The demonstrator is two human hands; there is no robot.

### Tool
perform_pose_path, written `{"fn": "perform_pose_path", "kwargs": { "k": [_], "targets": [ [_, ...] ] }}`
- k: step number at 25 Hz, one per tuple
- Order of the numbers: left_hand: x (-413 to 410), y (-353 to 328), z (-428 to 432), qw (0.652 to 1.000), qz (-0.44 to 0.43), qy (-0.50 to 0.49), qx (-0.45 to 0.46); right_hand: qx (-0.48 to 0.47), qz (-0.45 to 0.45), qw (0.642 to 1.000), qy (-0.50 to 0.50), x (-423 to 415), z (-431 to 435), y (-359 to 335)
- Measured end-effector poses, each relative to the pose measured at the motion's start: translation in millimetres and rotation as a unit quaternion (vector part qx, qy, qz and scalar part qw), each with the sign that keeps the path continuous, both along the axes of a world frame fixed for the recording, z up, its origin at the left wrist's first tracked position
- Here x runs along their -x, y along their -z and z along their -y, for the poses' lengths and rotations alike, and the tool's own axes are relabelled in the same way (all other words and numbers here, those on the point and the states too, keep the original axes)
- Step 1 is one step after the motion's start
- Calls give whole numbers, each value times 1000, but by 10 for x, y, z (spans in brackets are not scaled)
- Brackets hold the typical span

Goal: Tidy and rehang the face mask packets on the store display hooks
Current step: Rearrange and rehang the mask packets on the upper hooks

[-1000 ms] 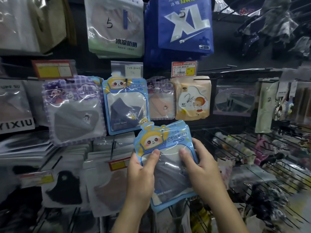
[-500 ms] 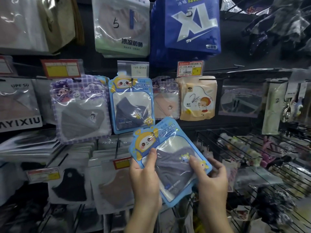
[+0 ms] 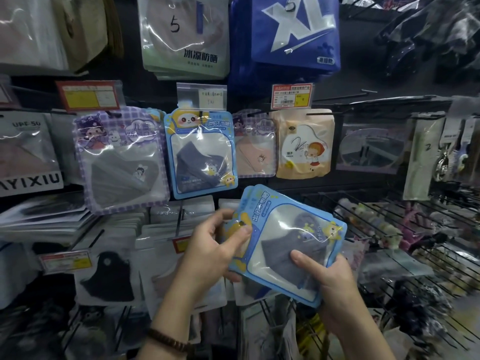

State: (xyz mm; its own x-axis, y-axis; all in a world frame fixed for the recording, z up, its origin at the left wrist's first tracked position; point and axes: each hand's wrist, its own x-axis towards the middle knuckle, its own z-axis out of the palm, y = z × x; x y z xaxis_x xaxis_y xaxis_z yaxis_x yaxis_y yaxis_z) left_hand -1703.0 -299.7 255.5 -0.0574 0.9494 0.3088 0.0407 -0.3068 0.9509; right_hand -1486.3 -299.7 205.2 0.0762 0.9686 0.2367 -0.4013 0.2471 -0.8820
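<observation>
Turning counterclockwise since a second ago, the blue mask packet [image 3: 283, 245] is now lying sideways at lower centre, header pointing left, long axis running left-right and dipping rightward. Pinching the header is the left hand [image 3: 207, 253], while the right hand [image 3: 330, 287] is gripping the lower edge, probably readying it for hanging beside the matching packet [image 3: 200, 154] above.

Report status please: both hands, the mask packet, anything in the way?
Left hand pinches the header end, right hand grips the bottom end. Blue mask packet held tilted sideways, not hung yet. Matching packet hangs up-left; nothing between.
</observation>
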Motion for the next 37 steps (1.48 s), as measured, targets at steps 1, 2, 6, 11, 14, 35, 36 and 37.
{"fn": "perform_pose_path", "kwargs": {
  "k": [1, 2, 6, 11, 14, 35, 36, 37],
  "targets": [
    [-7, -7, 19, 1000, -27, -2, -4, -5, 9, 1000, -2, 0, 0, 3],
    [-10, -3, 29, 999, -39, -6, -10, -7, 17, 1000, 4, 10, -1, 9],
    [-67, 36, 56, 998, -52, 7, -14, -18, 57, 994, 91, 92, 13, 36],
    [-127, 26, 67, 999, -49, 3, 15, -58, 76, 983, 158, 138, 32, 10],
    [-64, -45, 56, 997, -65, -12, 46, -78, 95, 979, 160, 99, 34, 7],
    [-8, -175, 158, 962, -272, -40, -10, -110, 78, 990, 41, -180, 6, 108],
    [3, -154, 146, 960, -278, -32, -8, -119, 81, 989, 42, -184, 15, 108],
    [21, -142, 135, 957, -289, -22, -6, -124, 82, 988, 44, -191, 25, 109]
  ]
}}
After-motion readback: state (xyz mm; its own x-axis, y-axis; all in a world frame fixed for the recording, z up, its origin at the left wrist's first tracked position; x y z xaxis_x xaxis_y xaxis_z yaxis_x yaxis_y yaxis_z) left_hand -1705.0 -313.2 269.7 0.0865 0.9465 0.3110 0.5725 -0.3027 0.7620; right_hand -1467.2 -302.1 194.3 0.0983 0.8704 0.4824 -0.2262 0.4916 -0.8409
